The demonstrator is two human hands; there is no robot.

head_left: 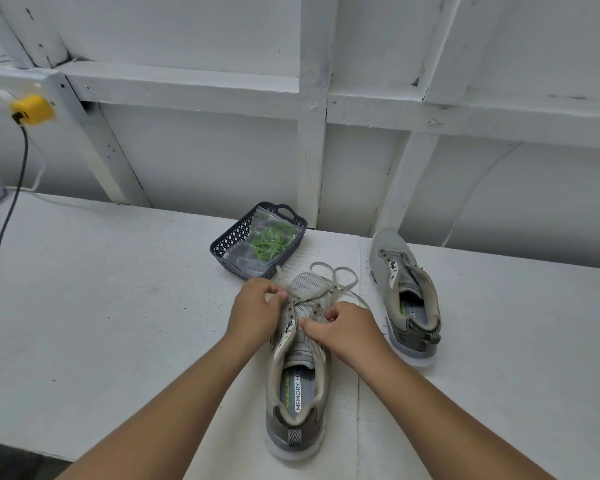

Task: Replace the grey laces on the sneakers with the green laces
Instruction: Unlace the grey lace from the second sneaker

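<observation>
Both grips pinch the flat grey lace (329,289) at the near grey mesh sneaker's (300,368) lowest eyelets: left hand (257,313), right hand (347,329). Unlacing nearly done, I judge; next, green laces (271,242) bagged in the dark plastic basket (229,242) on the white surface (101,289).

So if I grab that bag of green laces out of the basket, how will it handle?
The bag is thin clear plastic, so probably floppy, perhaps slick. It holds only loose green laces, so likely very light. The basket could shift when you pull.
</observation>
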